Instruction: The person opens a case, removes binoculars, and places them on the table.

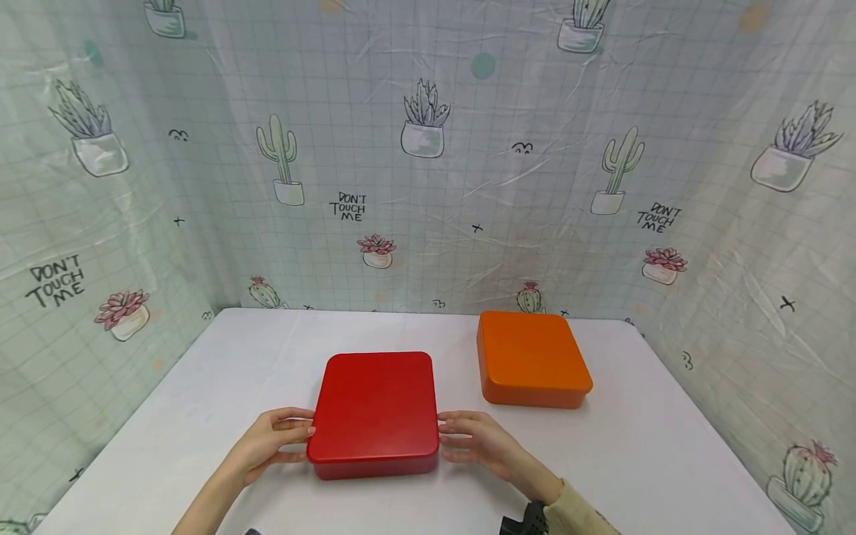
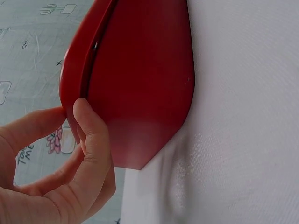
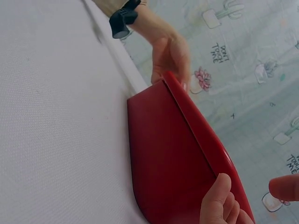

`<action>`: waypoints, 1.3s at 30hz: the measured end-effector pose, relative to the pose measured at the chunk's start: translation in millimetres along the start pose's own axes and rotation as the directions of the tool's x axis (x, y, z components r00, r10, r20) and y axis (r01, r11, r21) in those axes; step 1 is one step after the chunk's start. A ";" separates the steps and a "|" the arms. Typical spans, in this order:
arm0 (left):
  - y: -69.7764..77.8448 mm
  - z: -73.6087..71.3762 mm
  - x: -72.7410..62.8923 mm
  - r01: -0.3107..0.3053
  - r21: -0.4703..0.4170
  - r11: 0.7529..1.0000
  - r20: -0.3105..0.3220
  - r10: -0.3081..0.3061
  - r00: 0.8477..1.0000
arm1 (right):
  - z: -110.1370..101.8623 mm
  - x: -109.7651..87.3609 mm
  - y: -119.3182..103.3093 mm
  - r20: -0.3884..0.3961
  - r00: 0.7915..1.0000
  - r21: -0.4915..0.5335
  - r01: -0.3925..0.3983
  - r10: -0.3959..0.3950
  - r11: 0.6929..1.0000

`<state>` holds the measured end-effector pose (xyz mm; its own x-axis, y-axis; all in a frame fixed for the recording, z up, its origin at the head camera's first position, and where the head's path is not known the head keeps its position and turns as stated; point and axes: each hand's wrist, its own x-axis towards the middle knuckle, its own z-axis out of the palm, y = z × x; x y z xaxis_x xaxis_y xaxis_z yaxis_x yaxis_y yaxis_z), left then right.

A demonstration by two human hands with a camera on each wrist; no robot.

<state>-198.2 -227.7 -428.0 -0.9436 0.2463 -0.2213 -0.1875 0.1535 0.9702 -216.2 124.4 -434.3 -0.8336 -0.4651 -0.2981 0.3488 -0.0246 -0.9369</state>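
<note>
A square red box (image 1: pixel 377 405) with rounded corners and a lid lies on the table. In the left wrist view a dark seam shows under the overhanging red lid (image 2: pixel 74 70). My left hand (image 1: pixel 273 438) pinches the lid's rim on the left side, thumb at its upper edge and fingertips at the lip. From the right side my right hand (image 1: pixel 478 442) touches the lid's edge with its fingertips (image 3: pixel 222 184). Its thumb (image 3: pixel 285 186) stands apart from the lid. Whatever the box contains is hidden.
Behind and to the right stands an orange box (image 1: pixel 535 357) with rounded corners, near the table's far edge. The white table (image 1: pixel 642 461) is bordered by a patterned cloth (image 1: pixel 468 245) at the back and both sides. A dark wrist device (image 1: pixel 524 520) sits at my right wrist.
</note>
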 end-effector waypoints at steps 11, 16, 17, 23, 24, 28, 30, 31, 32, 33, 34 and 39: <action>0.3 -1.8 -0.8 0.012 -0.035 0.999 0.028 -0.011 1.000 | 1.4 -3.7 -0.6 0.028 0.999 0.007 0.028 -0.028 1.000; -0.4 -3.3 -1.2 0.023 -0.064 0.998 0.039 -0.021 0.999 | 2.6 -4.4 -0.6 0.035 0.999 0.024 0.030 -0.031 0.999; -0.3 -3.3 -1.6 0.025 -0.069 0.997 0.039 -0.023 0.999 | 2.6 -4.4 -0.8 0.035 0.999 0.026 0.028 -0.029 0.999; 1.3 -3.9 -4.0 0.024 -0.093 0.995 0.049 -0.020 0.999 | 3.8 -6.2 -4.5 0.045 0.999 0.026 0.030 -0.031 0.999; 1.2 -4.1 -4.2 0.024 -0.096 0.995 0.050 -0.019 0.999 | 4.1 -6.6 -5.1 0.049 0.998 0.026 0.033 -0.034 0.999; 0.4 -5.2 -6.5 0.021 -0.109 0.994 0.055 -0.015 0.998 | 5.7 -7.9 -7.6 0.062 0.997 0.025 0.041 -0.042 0.999; 0.3 -5.6 -8.3 0.021 -0.114 0.993 0.060 -0.014 0.998 | 6.5 -8.8 -8.9 0.064 0.997 0.024 0.040 -0.041 0.999; 0.5 -5.7 -9.2 0.021 -0.117 0.993 0.062 -0.014 0.998 | 6.8 -9.3 -9.4 0.066 0.997 0.025 0.039 -0.040 0.999; 0.8 -5.8 -10.1 0.021 -0.119 0.993 0.063 -0.013 0.998 | 7.2 -9.7 -9.9 0.068 0.997 0.024 0.038 -0.039 0.999; 1.3 -5.8 -11.0 0.019 -0.121 0.992 0.063 -0.012 0.998 | 7.5 -10.2 -10.4 0.070 0.997 0.024 0.037 -0.038 0.999; 1.7 -5.9 -11.8 0.018 -0.124 0.992 0.062 -0.011 0.998 | 7.9 -10.5 -10.9 0.071 0.997 0.023 0.037 -0.038 0.999; 4.0 -6.6 -15.3 0.011 -0.123 0.992 0.054 -0.004 0.999 | 10.1 -12.6 -13.4 0.085 0.996 0.026 0.037 -0.039 0.999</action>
<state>-186.3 -237.2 -420.0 -0.9265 0.2974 -0.2304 -0.2298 0.0374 0.9725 -206.0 121.7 -416.2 -0.8071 -0.5372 -0.2450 0.3288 -0.0643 -0.9422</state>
